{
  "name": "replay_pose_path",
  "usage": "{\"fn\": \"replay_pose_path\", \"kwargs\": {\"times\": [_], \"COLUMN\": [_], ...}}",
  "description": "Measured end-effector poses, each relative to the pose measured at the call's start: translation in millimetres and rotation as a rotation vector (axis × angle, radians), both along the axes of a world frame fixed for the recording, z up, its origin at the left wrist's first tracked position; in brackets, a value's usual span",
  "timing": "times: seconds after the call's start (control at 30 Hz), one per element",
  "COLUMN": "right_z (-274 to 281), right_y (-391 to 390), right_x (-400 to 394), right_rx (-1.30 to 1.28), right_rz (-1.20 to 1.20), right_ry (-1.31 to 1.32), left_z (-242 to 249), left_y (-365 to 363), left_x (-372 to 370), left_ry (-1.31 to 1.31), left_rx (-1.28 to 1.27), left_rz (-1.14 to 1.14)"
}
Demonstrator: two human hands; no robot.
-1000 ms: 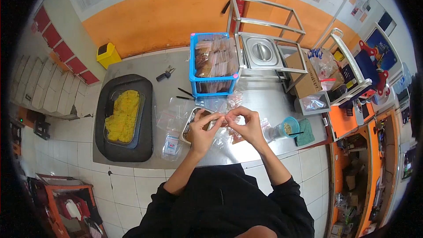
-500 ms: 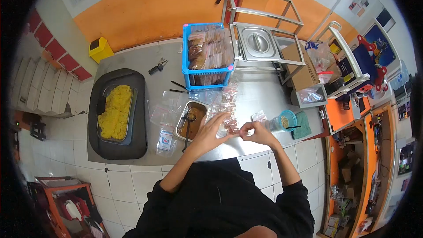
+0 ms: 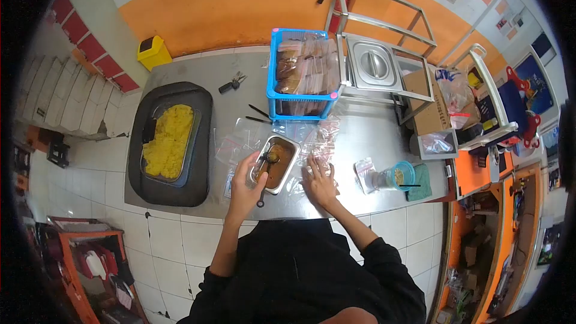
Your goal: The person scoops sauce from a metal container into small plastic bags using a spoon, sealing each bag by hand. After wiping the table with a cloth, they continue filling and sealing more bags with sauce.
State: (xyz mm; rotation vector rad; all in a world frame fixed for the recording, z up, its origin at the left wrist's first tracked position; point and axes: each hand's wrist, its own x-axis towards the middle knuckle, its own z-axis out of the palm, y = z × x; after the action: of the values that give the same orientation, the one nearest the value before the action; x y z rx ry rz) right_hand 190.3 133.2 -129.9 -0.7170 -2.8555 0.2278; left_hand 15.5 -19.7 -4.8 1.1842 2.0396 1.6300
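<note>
My left hand (image 3: 245,188) is at the left edge of a metal pan (image 3: 289,170) of brown sauce, its fingers around the handle of a black ladle (image 3: 268,168) that rests in the sauce. Right of the pan, my right hand (image 3: 320,185) lies with its fingers spread on clear plastic bags (image 3: 322,141). More clear zip bags (image 3: 237,140) lie to the left of the pan. Behind the pan stands a blue basket (image 3: 303,97) filled with bags of brown contents.
A black tray (image 3: 139,174) with yellow food (image 3: 170,144) is at the left. Keys (image 3: 233,83) and dark pens (image 3: 258,114) lie behind the bags. At the right are a teal cup (image 3: 403,175), a green cloth (image 3: 419,182), a small packet (image 3: 365,174) and a lidded steel container (image 3: 375,64).
My left hand has moved from the bags to the ladle and pan. My right hand has opened from a pinch and now lies on the bags. The camera view has shifted slightly.
</note>
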Motion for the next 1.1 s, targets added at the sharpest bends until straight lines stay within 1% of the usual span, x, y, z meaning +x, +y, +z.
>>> {"fn": "replay_pose_path", "kwargs": {"times": [0.03, 0.07, 0.17, 0.2, 0.27, 0.3, 0.37, 0.4, 0.43, 0.5, 0.53, 0.57, 0.6, 0.63, 0.67, 0.7, 0.8, 0.83, 0.87, 0.93, 0.97, 1.03, 1.07, 1.1], "right_z": [-13.9, -27.3, -33.5, -26.8, -5.9, -5.3, -1.9, 5.7, 37.3, 93.8, 113.9, 130.9, 142.9, 151.3, 158.0, 161.5, 155.3, 154.5, 153.4, 151.9, 150.3, 154.8, 159.5, 157.7], "right_y": [-2.8, -4.7, -4.3, -5.4, -7.1, -2.4, 13.8, 21.3, 24.2, 23.8, 23.7, 23.6, 23.0, 20.9, 18.0, 16.5, 15.7, 11.0, 2.4, -14.6, -19.9, -30.7, -39.4, -47.8], "right_x": [-1.6, -1.1, -0.7, 0.3, 3.0, 4.4, 9.9, 14.2, 17.1, 18.9, 18.4, 17.7, 17.1, 15.0, 11.4, 8.6, 2.3, -2.3, -10.6, -24.8, -25.9, -30.9, -33.7, -39.7], "right_rx": [0.048, 0.033, -0.03, -0.028, -0.269, -0.265, -0.815, -1.001, -1.28, -1.749, -1.745, -1.806, -1.865, -1.858, -1.853, -1.848, -1.84, -1.841, -1.426, -0.595, -0.595, -0.37, -0.446, -0.51], "right_rz": [-0.062, -0.073, -0.011, -0.01, -0.177, -0.174, -0.378, -0.297, -0.311, -0.304, -0.298, -0.25, -0.203, -0.198, -0.192, -0.185, -0.117, -0.111, -0.131, -0.151, -0.143, 0.103, 0.182, 0.203], "right_ry": [-0.004, 0.065, 0.064, 0.066, 0.275, 0.278, 0.318, 0.435, 0.468, 0.61, 0.611, 0.596, 0.581, 0.583, 0.625, 0.667, 0.684, 0.675, 0.728, 0.77, 0.768, 0.574, 0.53, 0.537], "left_z": [-2.9, -4.7, -4.7, -5.2, -8.3, -10.9, -17.7, -20.5, -25.0, -31.9, -27.3, -19.7, -10.9, -5.5, -4.9, -2.6, 0.9, -0.9, -2.5, -4.2, -5.1, -11.9, -15.0, -16.3], "left_y": [-2.7, -5.2, -8.2, -8.4, -7.9, -7.1, -4.3, -3.4, -0.6, 7.6, 10.3, 11.2, 11.5, 12.5, 11.7, 10.5, 5.2, 5.3, 4.9, 1.1, -0.8, -4.6, -7.1, -9.1], "left_x": [-0.4, -0.4, 1.8, 2.6, 5.2, 6.7, 9.8, 11.8, 15.1, 24.3, 30.0, 32.8, 35.2, 36.2, 38.2, 37.1, 33.5, 33.5, 33.2, 30.1, 27.7, 23.9, 23.0, 21.7], "left_ry": [0.0, -0.002, -0.038, -0.036, -0.073, -0.071, -0.101, -0.118, -0.115, -0.528, -0.689, -0.685, -0.905, -1.124, -1.175, -1.171, -1.187, -1.163, -1.138, -1.093, -1.046, -1.008, -0.973, -0.974], "left_rx": [-0.005, -0.009, -0.028, -0.025, -0.046, -0.042, -0.001, -0.013, -0.005, 0.095, 0.113, 0.119, 0.096, 0.072, 0.114, 0.119, 0.13, 0.182, 0.233, 0.228, 0.216, 0.221, 0.215, 0.214], "left_rz": [0.021, 0.041, 0.067, 0.068, 0.06, 0.062, -0.009, -0.054, -0.05, -0.191, -0.238, -0.239, -0.294, -0.35, -0.345, -0.35, -0.266, -0.201, -0.136, -0.086, -0.042, -0.025, -0.014, -0.009]}}
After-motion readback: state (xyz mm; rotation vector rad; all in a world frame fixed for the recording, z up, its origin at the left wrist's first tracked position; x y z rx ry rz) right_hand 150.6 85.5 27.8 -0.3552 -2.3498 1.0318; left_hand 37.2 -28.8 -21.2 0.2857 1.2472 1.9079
